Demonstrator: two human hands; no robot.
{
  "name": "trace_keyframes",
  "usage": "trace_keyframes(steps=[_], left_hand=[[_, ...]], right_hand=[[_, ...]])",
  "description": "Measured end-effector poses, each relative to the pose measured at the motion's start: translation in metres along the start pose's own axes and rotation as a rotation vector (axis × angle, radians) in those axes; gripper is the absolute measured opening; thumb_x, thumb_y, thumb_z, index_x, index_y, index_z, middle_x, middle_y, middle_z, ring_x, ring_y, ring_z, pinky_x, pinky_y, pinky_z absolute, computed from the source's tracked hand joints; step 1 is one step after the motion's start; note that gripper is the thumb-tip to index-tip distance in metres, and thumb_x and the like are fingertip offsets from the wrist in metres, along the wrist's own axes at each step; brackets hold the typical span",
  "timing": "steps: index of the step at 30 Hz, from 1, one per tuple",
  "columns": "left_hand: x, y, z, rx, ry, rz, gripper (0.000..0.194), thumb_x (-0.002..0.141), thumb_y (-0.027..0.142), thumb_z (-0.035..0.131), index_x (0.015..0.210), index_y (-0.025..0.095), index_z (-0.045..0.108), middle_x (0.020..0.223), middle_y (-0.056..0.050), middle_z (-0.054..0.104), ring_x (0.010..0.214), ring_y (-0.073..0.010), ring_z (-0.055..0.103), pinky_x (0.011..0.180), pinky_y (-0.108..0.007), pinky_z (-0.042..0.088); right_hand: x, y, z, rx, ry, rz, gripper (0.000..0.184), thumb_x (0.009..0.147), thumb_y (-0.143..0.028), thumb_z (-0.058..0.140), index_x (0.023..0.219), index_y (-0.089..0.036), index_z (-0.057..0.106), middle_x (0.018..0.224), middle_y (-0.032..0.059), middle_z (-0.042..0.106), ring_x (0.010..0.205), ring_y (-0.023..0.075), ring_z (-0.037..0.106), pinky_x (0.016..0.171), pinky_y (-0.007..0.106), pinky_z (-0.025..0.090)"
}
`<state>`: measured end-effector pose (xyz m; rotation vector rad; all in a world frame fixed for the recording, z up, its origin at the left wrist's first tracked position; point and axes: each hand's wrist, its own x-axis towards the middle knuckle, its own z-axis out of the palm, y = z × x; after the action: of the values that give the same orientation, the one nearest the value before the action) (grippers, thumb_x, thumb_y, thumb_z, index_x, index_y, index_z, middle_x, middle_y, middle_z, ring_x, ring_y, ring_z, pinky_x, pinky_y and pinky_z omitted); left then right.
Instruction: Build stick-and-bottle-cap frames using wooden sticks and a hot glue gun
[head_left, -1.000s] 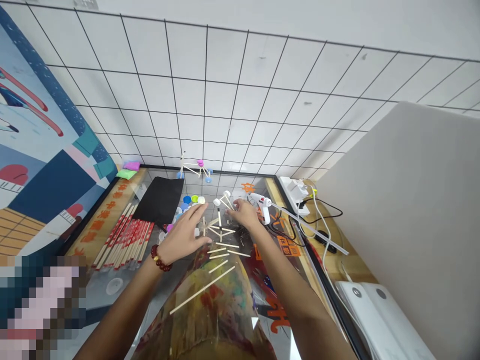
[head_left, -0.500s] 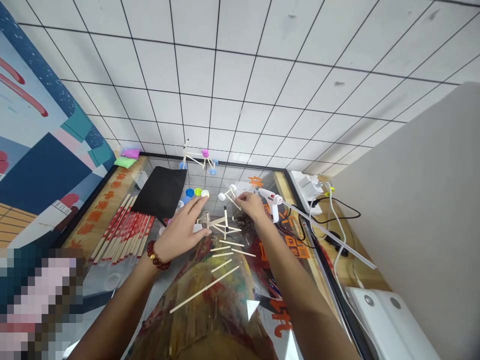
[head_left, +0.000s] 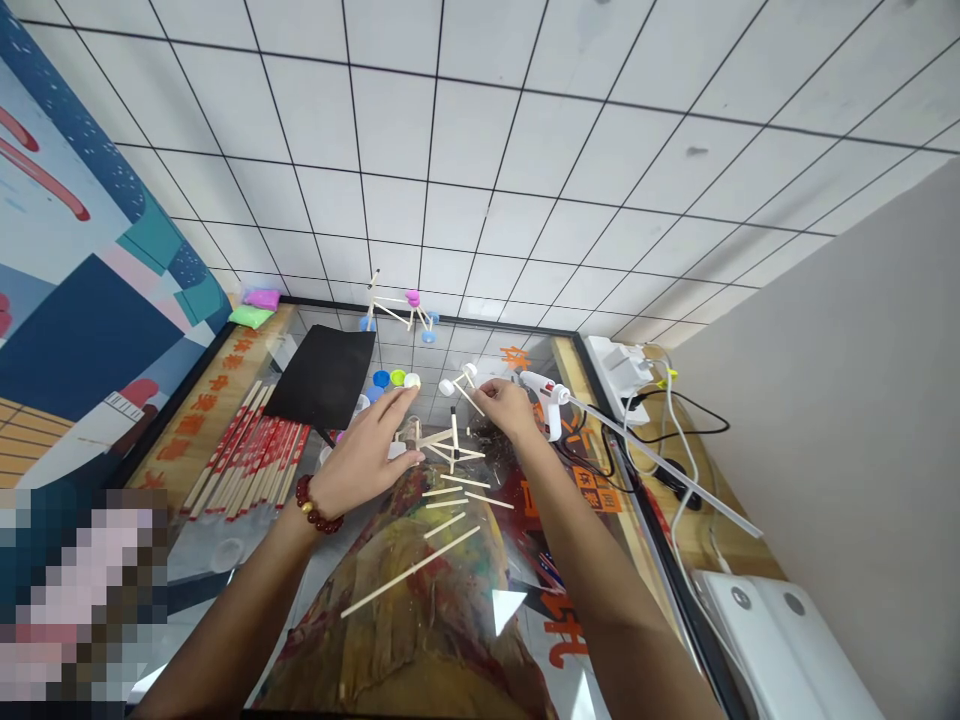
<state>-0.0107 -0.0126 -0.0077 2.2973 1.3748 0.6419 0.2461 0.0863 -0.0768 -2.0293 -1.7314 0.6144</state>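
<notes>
My left hand (head_left: 367, 450) is open, its fingers stretched out over the glass tabletop and its fingertips close to a white bottle cap (head_left: 412, 381). Blue bottle caps (head_left: 381, 379) and a yellow-green cap (head_left: 397, 377) lie just beyond it. My right hand (head_left: 506, 407) pinches a small wooden-stick frame (head_left: 468, 396) with white bottle caps on its far end as wheels. Between the hands, a stick structure (head_left: 450, 442) with a black-topped upright rests on the glass. Loose cut sticks (head_left: 444, 503) and one longer stick (head_left: 411, 572) lie nearer me.
At the back stands a finished-looking stick model (head_left: 401, 308) with blue caps. A black sheet (head_left: 324, 375) and red-wrapped chopsticks (head_left: 251, 455) lie left. A glue gun (head_left: 544, 395) with a long glue stick, a power strip (head_left: 619, 375) and cables are on the right.
The view has shifted slightly. Both hands keep nearly the same pose, and the stick frame stays in my right fingers, moved a little.
</notes>
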Motion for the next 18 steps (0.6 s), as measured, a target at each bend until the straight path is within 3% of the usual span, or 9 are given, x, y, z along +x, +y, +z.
trace_keyframes(steps=[10, 15, 18], left_hand=[[-0.001, -0.004, 0.001, 0.003, -0.003, -0.003, 0.074, 0.091, 0.037, 0.059, 0.156, 0.024, 0.024, 0.157, -0.013, 0.038, 0.145, -0.0295, 0.037, 0.116, -0.043, 0.037], [0.0, -0.004, 0.002, 0.013, 0.002, 0.006, 0.074, 0.091, 0.037, 0.058, 0.155, 0.024, 0.024, 0.155, -0.014, 0.039, 0.144, -0.0293, 0.039, 0.116, -0.044, 0.037], [0.0, -0.003, 0.002, 0.004, 0.006, 0.014, 0.073, 0.091, 0.036, 0.059, 0.155, 0.024, 0.026, 0.155, -0.013, 0.04, 0.143, -0.0288, 0.04, 0.116, -0.043, 0.037]], right_hand=[[0.004, 0.005, 0.002, 0.009, -0.017, 0.0, 0.022, 0.085, -0.037, 0.059, 0.081, -0.021, 0.073, 0.077, 0.0018, 0.073, 0.075, 0.0182, 0.065, 0.067, 0.026, 0.042], [-0.006, -0.002, 0.001, -0.09, -0.015, -0.013, 0.038, 0.074, -0.055, 0.071, 0.091, -0.021, 0.07, 0.096, 0.0063, 0.072, 0.087, 0.0216, 0.065, 0.074, 0.029, 0.044], [-0.014, -0.008, 0.003, -0.165, 0.026, -0.045, 0.047, 0.071, -0.053, 0.077, 0.102, -0.02, 0.064, 0.104, 0.0081, 0.07, 0.094, 0.0239, 0.064, 0.08, 0.032, 0.044]])
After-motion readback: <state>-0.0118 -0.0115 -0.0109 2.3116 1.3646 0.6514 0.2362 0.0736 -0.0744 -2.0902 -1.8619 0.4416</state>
